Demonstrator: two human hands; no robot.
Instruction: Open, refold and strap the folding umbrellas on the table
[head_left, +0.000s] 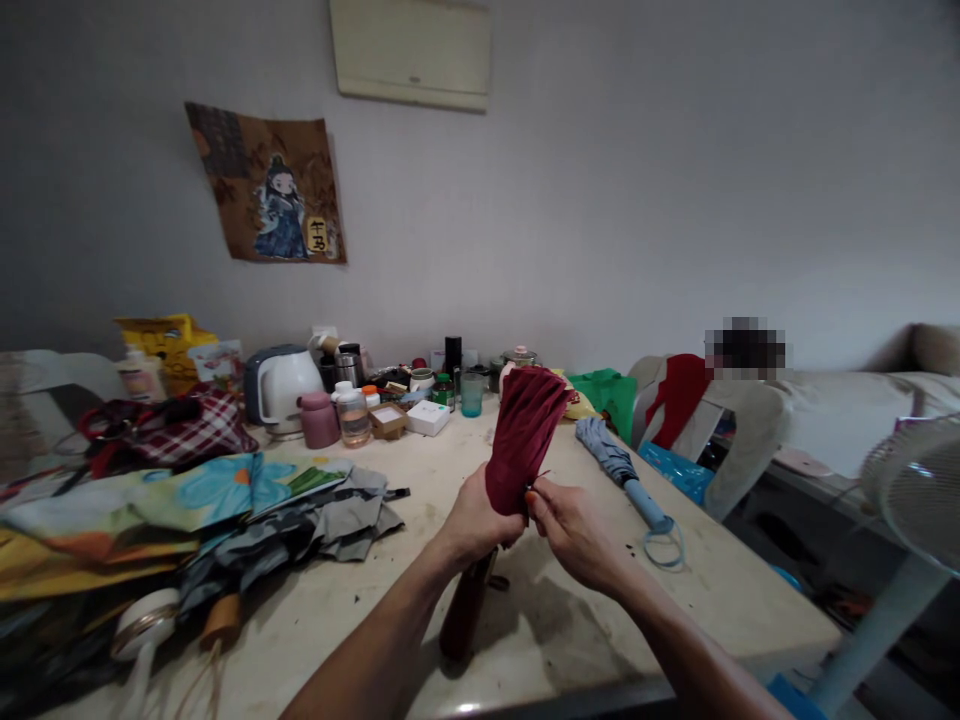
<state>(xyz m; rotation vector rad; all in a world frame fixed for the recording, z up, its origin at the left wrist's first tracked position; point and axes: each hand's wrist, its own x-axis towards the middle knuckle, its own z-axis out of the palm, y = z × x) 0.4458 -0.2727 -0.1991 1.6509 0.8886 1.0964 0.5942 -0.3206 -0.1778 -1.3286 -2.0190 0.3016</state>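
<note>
A dark red folding umbrella [525, 430] is held tilted above the table, its brown handle [461, 620] pointing down toward the front edge. My left hand [480, 520] is wrapped round the gathered canopy near the handle. At the canopy's right side my right hand [562, 525] pinches something small at the cloth's edge, perhaps its closing strap; the fingers hide most of it. To the right lies a folded light blue umbrella [630, 480] with a wrist loop. Loosely folded umbrellas, one flower-patterned [225, 490] and one grey-black [330, 525], lie on the left.
Along the table's back stand a white kettle [289, 385], a pink jar [320, 420], a teal cup [472, 395], small boxes and several bottles. A plaid bag [202, 425] sits at the left. Right of the table [720, 600] are chairs, a fan [915, 490] and a person's head.
</note>
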